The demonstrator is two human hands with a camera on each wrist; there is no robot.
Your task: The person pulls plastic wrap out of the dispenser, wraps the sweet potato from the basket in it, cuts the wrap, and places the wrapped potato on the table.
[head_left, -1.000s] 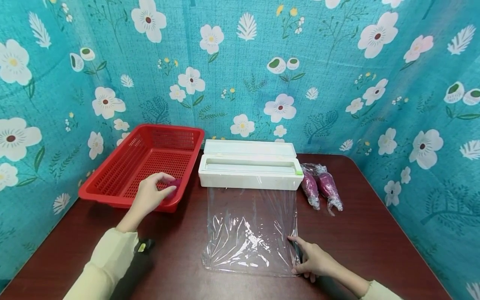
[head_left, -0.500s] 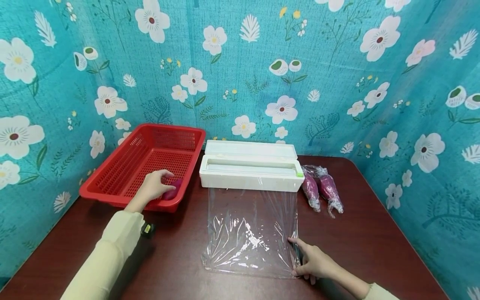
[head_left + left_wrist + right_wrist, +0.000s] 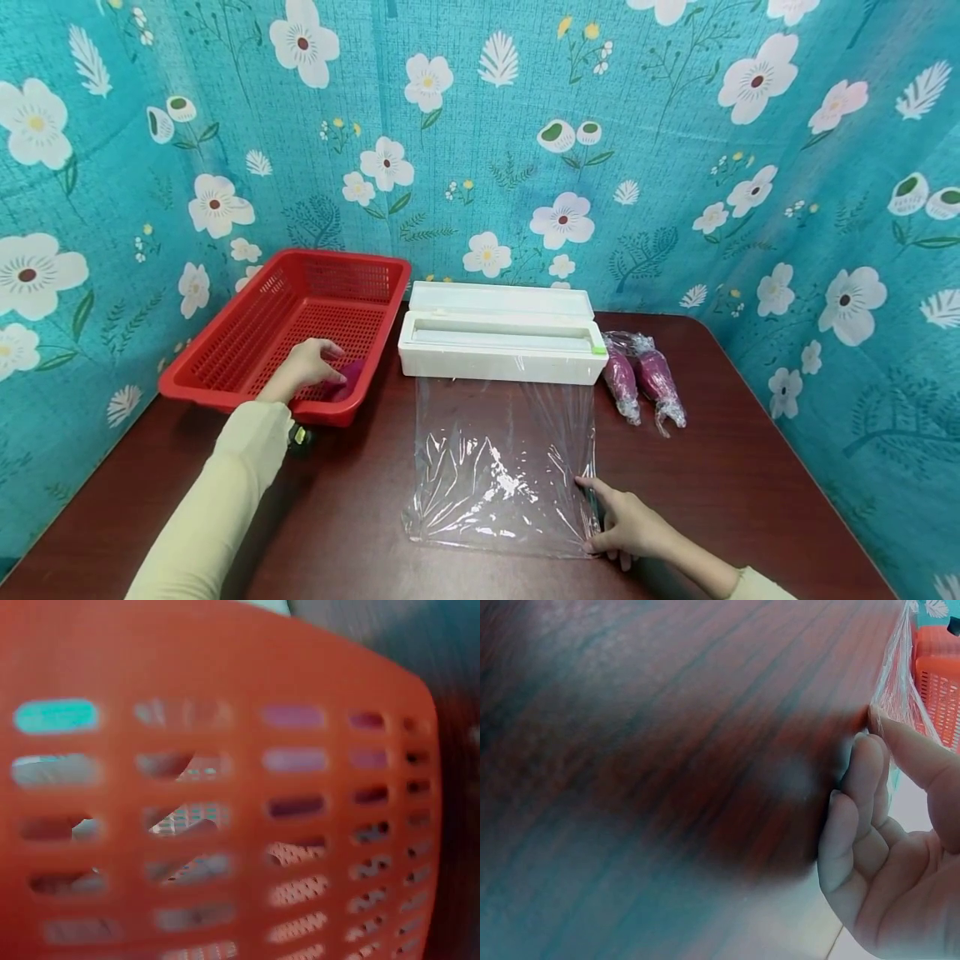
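In the head view, my left hand (image 3: 306, 367) reaches into the front right corner of a red plastic basket (image 3: 180, 385). Its thumb and fingers stand apart beside a smooth purple, rounded item (image 3: 351, 377); its kind is hard to tell, and part of it is hidden. A transparent sheet of plastic wrap (image 3: 495, 483) runs from a white wrap dispenser (image 3: 502, 362), whose lid is up, toward the front. At the sheet's near right corner, my right hand (image 3: 630, 521) holds the edge between thumb and fingers. The right wrist view shows the stretched wrap (image 3: 901, 682) at the fingertips.
Two purple items wrapped in plastic (image 3: 658, 382) with twisted ends lie right of the dispenser. The basket's slotted wall (image 3: 247, 682) fills the left wrist view, with purple showing through some slots. A flowered teal curtain (image 3: 480, 167) borders the dark red-brown table (image 3: 352, 517).
My left forearm has moved forward and the left hand deeper into the basket corner, near the purple item. The right hand has held its place at the wrap.
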